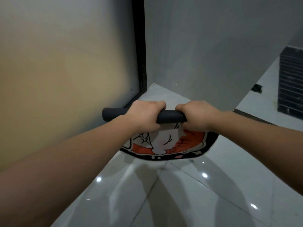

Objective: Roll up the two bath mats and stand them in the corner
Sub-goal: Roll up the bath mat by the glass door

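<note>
A bath mat (170, 145) with an orange, white and black cartoon print lies on the glossy white floor. Its far part is wound into a dark grey roll (170, 116), underside outward. My left hand (144, 116) is closed over the roll left of its middle. My right hand (195, 116) is closed over its right end. The roll's left end (111, 114) sticks out past my left hand. The unrolled part of the mat spreads toward me below the hands. A second mat is not in view.
A frosted glass door (65, 63) with a black frame (139, 46) stands at the left. Grey walls (213, 46) meet it at a floor corner (152, 89) just beyond the roll. A dark slatted panel (291, 82) stands at the far right.
</note>
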`<control>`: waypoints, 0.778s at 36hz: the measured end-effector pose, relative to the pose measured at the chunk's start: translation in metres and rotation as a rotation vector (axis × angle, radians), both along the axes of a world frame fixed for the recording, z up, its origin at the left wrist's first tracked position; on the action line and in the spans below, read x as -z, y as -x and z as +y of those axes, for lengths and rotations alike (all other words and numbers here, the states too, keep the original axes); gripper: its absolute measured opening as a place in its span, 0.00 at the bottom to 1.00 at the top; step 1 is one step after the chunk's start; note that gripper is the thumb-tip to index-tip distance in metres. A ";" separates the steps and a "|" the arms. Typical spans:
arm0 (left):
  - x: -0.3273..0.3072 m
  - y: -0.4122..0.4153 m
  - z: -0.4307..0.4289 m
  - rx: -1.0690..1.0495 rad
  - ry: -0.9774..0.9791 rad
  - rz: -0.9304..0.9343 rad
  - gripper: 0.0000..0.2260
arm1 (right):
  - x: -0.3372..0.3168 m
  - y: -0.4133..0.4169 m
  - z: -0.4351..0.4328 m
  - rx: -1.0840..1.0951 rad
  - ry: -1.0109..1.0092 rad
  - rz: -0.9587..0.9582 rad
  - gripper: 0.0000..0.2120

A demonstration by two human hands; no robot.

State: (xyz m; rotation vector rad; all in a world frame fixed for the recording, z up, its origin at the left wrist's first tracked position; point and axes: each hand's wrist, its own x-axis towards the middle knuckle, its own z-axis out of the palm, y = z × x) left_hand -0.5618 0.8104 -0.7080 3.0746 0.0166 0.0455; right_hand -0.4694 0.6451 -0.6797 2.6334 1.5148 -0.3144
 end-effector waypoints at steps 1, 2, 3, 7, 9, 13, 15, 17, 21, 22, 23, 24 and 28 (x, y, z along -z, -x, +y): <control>-0.001 -0.001 0.001 -0.019 0.042 0.059 0.22 | 0.001 0.002 -0.002 -0.038 -0.026 -0.104 0.10; -0.002 -0.001 0.001 -0.037 0.095 0.122 0.24 | 0.003 0.003 -0.003 -0.084 -0.060 -0.217 0.09; -0.002 -0.001 0.002 -0.051 0.163 0.185 0.26 | 0.006 0.004 -0.004 -0.138 -0.102 -0.322 0.09; 0.000 0.000 0.002 -0.064 0.379 0.256 0.20 | 0.017 0.005 -0.004 -0.310 -0.256 -0.525 0.09; 0.001 0.001 0.002 -0.063 0.331 0.220 0.15 | 0.020 0.007 -0.003 -0.306 -0.221 -0.480 0.10; 0.003 0.005 0.000 -0.030 0.127 0.127 0.15 | 0.006 0.006 -0.001 -0.139 -0.029 -0.126 0.20; 0.004 0.006 0.000 0.032 0.051 0.052 0.15 | -0.001 -0.002 0.000 -0.052 0.059 0.035 0.24; 0.003 0.006 -0.002 0.083 -0.003 -0.019 0.16 | -0.003 -0.008 0.000 0.041 0.136 0.212 0.26; 0.001 0.003 -0.002 0.108 -0.041 -0.065 0.15 | 0.003 -0.006 0.000 0.130 0.085 0.390 0.15; 0.002 0.002 -0.001 0.101 -0.037 -0.045 0.15 | 0.005 -0.004 0.001 0.118 0.058 0.344 0.13; 0.003 0.001 0.001 0.086 -0.024 -0.011 0.17 | 0.006 -0.002 0.001 0.090 0.037 0.267 0.11; 0.003 0.000 0.001 0.062 0.001 0.042 0.20 | 0.008 0.001 0.000 0.052 0.024 0.168 0.11; 0.002 0.000 0.006 -0.054 0.209 0.285 0.32 | 0.014 0.006 -0.007 -0.161 -0.088 -0.247 0.10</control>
